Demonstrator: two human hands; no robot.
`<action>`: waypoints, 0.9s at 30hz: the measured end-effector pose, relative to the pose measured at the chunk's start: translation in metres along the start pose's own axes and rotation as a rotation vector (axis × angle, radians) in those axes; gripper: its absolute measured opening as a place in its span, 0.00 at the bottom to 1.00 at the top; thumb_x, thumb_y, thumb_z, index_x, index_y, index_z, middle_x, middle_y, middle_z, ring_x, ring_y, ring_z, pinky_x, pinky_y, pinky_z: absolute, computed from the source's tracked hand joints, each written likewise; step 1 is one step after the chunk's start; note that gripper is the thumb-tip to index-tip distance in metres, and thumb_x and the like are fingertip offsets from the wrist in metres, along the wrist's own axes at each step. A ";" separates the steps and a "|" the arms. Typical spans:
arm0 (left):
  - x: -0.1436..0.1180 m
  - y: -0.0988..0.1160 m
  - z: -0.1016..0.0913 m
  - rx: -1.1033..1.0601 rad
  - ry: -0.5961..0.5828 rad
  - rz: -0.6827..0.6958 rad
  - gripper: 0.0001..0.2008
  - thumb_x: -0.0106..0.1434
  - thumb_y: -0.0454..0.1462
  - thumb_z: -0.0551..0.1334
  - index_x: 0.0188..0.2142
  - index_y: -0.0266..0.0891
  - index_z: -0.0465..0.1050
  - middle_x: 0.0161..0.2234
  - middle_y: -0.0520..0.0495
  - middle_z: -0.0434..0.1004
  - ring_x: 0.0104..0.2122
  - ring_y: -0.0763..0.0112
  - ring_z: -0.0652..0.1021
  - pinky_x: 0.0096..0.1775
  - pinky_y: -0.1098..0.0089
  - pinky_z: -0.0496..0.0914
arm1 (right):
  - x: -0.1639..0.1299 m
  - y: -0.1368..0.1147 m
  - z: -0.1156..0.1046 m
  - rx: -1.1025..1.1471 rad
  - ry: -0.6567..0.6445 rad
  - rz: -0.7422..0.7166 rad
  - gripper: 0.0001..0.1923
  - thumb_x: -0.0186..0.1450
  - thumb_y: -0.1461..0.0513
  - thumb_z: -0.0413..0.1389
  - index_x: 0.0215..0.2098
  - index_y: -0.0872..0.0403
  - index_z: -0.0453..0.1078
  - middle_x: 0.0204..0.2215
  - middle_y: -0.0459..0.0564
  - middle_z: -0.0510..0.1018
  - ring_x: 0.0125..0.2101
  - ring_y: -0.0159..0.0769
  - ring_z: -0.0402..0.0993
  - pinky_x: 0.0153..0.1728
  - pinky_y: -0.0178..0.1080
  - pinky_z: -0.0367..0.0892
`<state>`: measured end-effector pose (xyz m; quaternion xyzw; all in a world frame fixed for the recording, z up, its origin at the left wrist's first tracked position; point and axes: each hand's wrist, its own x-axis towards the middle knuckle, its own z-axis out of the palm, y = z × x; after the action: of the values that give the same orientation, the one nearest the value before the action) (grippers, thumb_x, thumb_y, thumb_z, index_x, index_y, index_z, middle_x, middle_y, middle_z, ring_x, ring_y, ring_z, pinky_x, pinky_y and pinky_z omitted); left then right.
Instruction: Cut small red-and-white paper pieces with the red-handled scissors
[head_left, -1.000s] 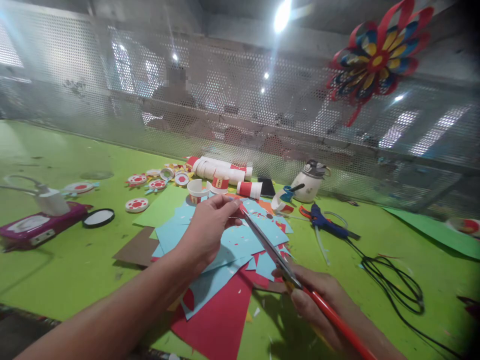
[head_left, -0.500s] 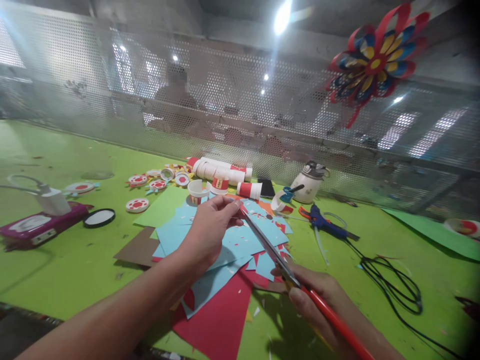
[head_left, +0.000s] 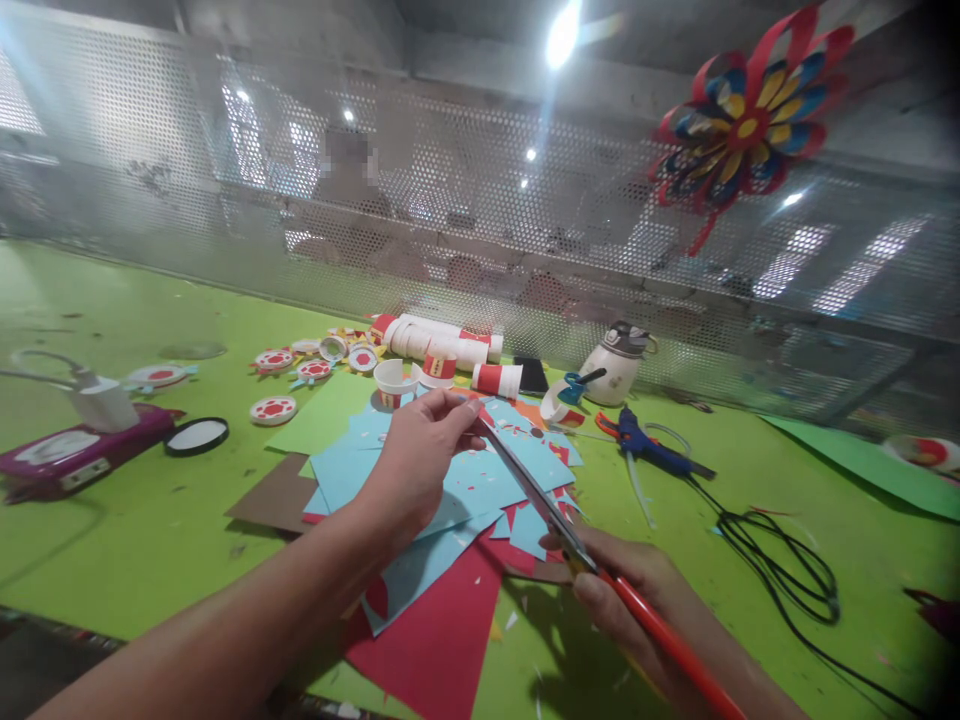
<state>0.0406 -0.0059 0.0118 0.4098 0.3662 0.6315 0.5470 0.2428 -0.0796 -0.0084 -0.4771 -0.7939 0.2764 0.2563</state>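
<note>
My right hand (head_left: pixel 630 590) grips a pair of scissors (head_left: pixel 540 490) with a red handle, its long blades pointing up and left. The scissor tips reach the fingertips of my left hand (head_left: pixel 424 440), which is closed in a pinch. What it pinches is mostly hidden; a bit of red shows by the tips. Below my hands lie overlapping sheets of light blue paper (head_left: pixel 480 485) with small scraps on them. Red paper (head_left: pixel 435 650) sticks out toward me, and a brown sheet (head_left: pixel 274 495) shows at the left.
Paper cups (head_left: pixel 499 380) and white-and-red turtle-like discs (head_left: pixel 274 410) stand behind the paper. A glue gun (head_left: pixel 652 445) with a coiled black cord (head_left: pixel 787 560) and a bottle (head_left: pixel 611 365) are at right. A purple power strip (head_left: pixel 90 455) lies left. A perforated screen (head_left: pixel 465 200) borders the table.
My hands and the scissors hold almost the same place. The whole view has shifted very slightly. The person behind the screen has changed posture a little.
</note>
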 end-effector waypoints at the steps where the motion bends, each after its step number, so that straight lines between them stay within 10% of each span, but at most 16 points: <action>1: 0.000 0.000 0.000 -0.003 0.001 -0.001 0.07 0.54 0.36 0.63 0.24 0.35 0.68 0.24 0.50 0.70 0.25 0.75 0.70 0.31 0.72 0.68 | 0.000 0.000 0.000 0.002 0.001 0.000 0.21 0.65 0.47 0.45 0.29 0.54 0.67 0.25 0.51 0.74 0.34 0.46 0.73 0.29 0.37 0.64; 27: 0.000 0.001 0.000 -0.008 0.008 -0.008 0.07 0.53 0.36 0.63 0.23 0.34 0.69 0.24 0.49 0.71 0.25 0.74 0.72 0.31 0.70 0.68 | 0.002 -0.008 -0.002 -0.006 -0.018 0.000 0.22 0.67 0.48 0.43 0.31 0.55 0.68 0.22 0.45 0.66 0.22 0.33 0.61 0.23 0.34 0.57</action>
<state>0.0406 -0.0057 0.0129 0.4036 0.3676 0.6325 0.5495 0.2380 -0.0807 -0.0013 -0.4753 -0.7970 0.2783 0.2478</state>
